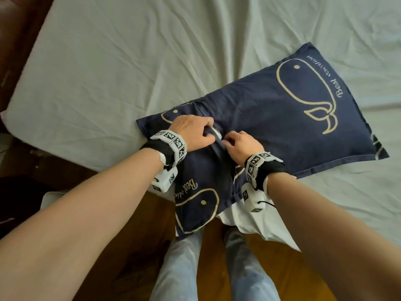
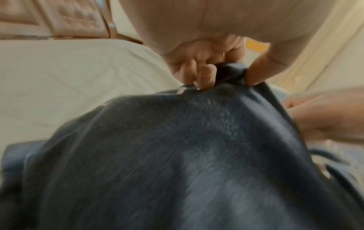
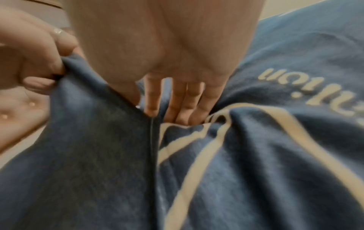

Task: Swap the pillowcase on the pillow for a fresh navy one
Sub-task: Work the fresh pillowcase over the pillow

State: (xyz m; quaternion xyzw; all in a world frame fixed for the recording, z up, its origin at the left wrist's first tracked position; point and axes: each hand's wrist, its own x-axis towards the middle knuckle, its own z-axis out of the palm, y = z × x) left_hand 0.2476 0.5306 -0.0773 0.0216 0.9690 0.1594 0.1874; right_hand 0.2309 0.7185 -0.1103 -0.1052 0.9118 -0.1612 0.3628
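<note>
A navy pillowcase (image 1: pixel 282 118) with cream whale outlines lies across the bed, and its far part looks filled. Its near end (image 1: pixel 201 192) hangs over the bed's edge by my legs. My left hand (image 1: pixel 208 132) grips a bunched fold of the navy cloth (image 2: pixel 197 140), fingers and thumb curled round it (image 2: pixel 226 77). Close beside it, my right hand (image 1: pixel 227 142) pinches the case's hem (image 3: pixel 153 132) between thumb and forefinger (image 3: pixel 145 112), the other fingers tucked into the fold. A sliver of white (image 1: pixel 217 134) shows between the hands.
The pale wrinkled sheet (image 1: pixel 130 61) covers the bed to the left and beyond the pillow. White cloth (image 1: pixel 256 224) hangs below my right wrist over the wooden floor (image 1: pixel 217 246). Dark brown furniture (image 1: pixel 13 40) stands at the bed's left side.
</note>
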